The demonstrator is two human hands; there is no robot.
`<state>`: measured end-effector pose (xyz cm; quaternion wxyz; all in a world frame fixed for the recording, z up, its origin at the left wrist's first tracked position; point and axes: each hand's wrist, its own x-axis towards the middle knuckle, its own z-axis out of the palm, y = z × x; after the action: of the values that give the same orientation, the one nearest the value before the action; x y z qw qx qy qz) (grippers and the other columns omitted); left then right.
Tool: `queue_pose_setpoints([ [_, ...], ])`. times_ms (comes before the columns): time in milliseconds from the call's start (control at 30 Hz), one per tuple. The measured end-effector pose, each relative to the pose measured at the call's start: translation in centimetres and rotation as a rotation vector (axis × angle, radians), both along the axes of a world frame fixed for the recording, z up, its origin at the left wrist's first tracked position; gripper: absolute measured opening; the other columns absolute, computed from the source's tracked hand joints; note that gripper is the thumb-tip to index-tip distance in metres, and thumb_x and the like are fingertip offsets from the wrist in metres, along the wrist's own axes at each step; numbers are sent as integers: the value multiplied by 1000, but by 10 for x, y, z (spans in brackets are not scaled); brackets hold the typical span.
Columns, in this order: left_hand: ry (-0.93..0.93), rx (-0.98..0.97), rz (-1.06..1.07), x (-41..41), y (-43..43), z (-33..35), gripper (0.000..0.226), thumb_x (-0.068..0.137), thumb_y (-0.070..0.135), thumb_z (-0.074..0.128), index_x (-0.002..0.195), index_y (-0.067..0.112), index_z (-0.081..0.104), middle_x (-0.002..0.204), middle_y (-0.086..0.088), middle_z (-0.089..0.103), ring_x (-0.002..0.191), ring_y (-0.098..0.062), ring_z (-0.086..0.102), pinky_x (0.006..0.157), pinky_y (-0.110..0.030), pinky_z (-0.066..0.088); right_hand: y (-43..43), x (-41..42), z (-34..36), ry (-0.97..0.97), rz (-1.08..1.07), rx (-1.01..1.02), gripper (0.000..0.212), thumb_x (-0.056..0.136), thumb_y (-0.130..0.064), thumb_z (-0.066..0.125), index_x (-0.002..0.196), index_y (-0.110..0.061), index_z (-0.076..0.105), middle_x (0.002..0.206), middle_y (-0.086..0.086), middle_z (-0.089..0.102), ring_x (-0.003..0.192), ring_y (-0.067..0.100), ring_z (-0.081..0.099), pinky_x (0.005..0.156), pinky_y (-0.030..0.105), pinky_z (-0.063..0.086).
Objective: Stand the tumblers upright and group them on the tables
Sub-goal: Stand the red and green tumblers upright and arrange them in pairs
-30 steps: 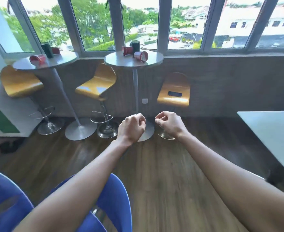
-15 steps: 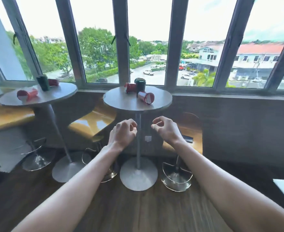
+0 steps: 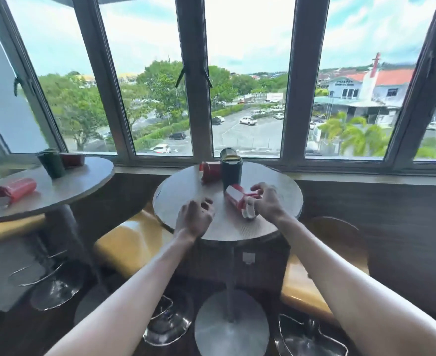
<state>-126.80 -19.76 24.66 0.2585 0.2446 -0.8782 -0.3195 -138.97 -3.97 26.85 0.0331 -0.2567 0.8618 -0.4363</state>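
On the near round table (image 3: 186,191) a red tumbler (image 3: 236,199) lies on its side, and my right hand (image 3: 267,201) is closed around it. Behind it a dark green tumbler (image 3: 231,170) stands upright, with another red tumbler (image 3: 210,171) lying beside it on the left. My left hand (image 3: 195,218) hovers over the table's front edge, fingers loosely curled, holding nothing. The left table (image 3: 57,191) carries a red tumbler (image 3: 12,191) on its side, an upright dark green tumbler (image 3: 51,163) and a red tumbler (image 3: 73,160) lying behind it.
Yellow bar stools (image 3: 132,242) stand between and beside the tables, another stool (image 3: 301,286) on the right. Chrome stool bases and the table's round foot (image 3: 232,327) sit on the dark wood floor. A window wall runs right behind both tables.
I have come closer to the near table and my view has risen. My right hand has reached forward and closed on the lying red tumbler; my left hand moved over the table edge.
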Motion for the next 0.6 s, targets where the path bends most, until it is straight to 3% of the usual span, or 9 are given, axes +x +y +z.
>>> queue_pose_setpoints([
  [100, -22, 46, -25, -41, -30, -11, 24, 90, 19, 60, 112, 15, 67, 106, -5, 73, 93, -21, 68, 84, -31, 54, -30, -42, -7, -37, -18, 96, 48, 78, -39, 72, 121, -21, 60, 124, 14, 56, 115, 33, 56, 99, 50, 47],
  [267, -4, 131, -78, -120, -78, -23, 34, 89, 20, 64, 122, 13, 64, 114, -8, 70, 98, -21, 65, 81, -25, 47, -70, -91, -26, -118, -68, 204, 64, 73, -48, 76, 125, -22, 53, 132, 13, 51, 119, 33, 52, 101, 50, 45],
  [467, -17, 238, -161, -199, -122, -32, 74, 80, 44, 69, 143, 15, 44, 136, -10, 59, 121, -26, 58, 104, -43, 46, -98, -109, -39, -201, -153, 272, 62, 75, -42, 77, 127, -18, 52, 126, 9, 59, 111, 26, 56, 90, 35, 46],
  [600, 16, 361, -250, -238, -141, -34, 96, 66, 45, 81, 145, 12, 38, 136, -11, 57, 125, -27, 55, 106, -42, 45, -103, -114, -48, -236, -174, 283, 65, 69, -43, 80, 122, -22, 51, 119, 8, 61, 103, 24, 59, 92, 40, 49],
])
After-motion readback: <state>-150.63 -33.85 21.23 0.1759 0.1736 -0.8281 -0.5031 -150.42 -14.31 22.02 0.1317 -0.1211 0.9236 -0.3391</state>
